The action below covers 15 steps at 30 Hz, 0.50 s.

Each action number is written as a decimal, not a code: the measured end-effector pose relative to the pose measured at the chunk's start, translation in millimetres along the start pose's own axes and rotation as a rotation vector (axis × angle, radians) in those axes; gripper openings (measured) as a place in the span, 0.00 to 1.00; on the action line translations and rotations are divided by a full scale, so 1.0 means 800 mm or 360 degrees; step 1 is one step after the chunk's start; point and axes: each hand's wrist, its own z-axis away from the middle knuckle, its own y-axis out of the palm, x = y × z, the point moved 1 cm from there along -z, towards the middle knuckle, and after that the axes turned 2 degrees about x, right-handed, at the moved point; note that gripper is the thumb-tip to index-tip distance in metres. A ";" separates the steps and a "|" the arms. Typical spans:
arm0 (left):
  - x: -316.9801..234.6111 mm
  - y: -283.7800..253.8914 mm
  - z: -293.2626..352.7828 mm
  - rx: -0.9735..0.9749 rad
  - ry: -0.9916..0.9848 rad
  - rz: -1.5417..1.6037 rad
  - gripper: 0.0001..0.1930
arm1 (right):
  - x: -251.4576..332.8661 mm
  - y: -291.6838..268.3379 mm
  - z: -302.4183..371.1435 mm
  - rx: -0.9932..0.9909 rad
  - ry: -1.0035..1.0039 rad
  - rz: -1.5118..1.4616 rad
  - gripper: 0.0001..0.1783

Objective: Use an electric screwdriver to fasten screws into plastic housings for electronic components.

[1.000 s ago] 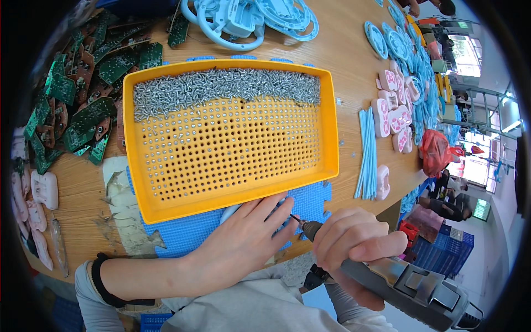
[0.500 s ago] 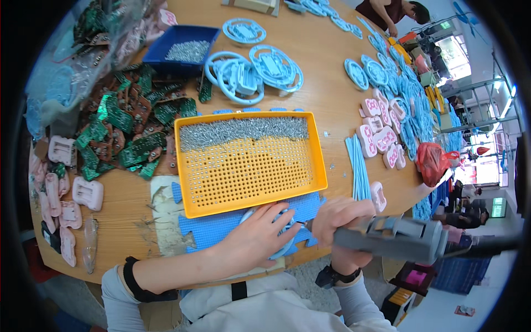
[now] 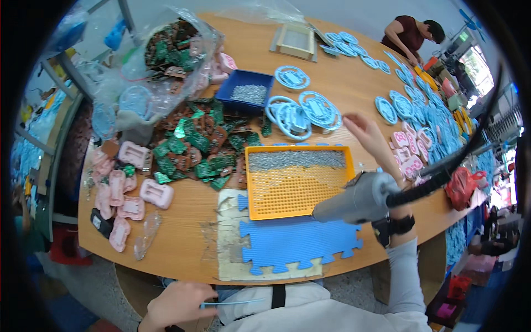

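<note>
By my lap, my left hand (image 3: 182, 303) is closed on a light blue plastic part (image 3: 235, 302), seen edge-on as a thin strip. My right hand (image 3: 362, 130) reaches forward past the tray's far right corner, fingers apart and holding nothing, close to the steering-wheel-shaped light blue parts (image 3: 322, 110). A grey power screwdriver (image 3: 354, 199) hangs from its black cable in front of my right forearm, overlapping the lower right corner of a yellow tray (image 3: 251, 188). Screws (image 3: 296, 159) lie along the tray's far side, above its rows of holes. On the table edge lies a blue foam mat (image 3: 298, 243).
Green and brown circuit boards (image 3: 193, 141) are heaped left of the tray, with pink plastic shells (image 3: 156, 193) nearer me. Behind stands a blue bin (image 3: 227, 91) of screws. More blue parts (image 3: 415, 105) and a red bag (image 3: 464, 185) lie at right. A person (image 3: 406, 36) works at the far right.
My left hand has drawn back from the mat to my lap with the blue part. My right hand has let go of the screwdriver and reached forward. The view has shifted left.
</note>
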 end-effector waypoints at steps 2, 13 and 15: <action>0.000 -0.013 -0.015 -0.0462 0.0094 -0.0001 0.18 | -0.039 -0.014 -0.054 -0.0247 -0.0102 0.0257 0.23; 0.061 -0.132 -0.148 -0.2261 0.0248 -0.0181 0.13 | -0.032 0.044 -0.099 -0.0318 0.0032 0.0501 0.28; 0.061 -0.140 -0.162 -0.2124 0.0186 -0.0257 0.13 | -0.025 0.040 -0.083 -0.0582 -0.0534 0.0596 0.24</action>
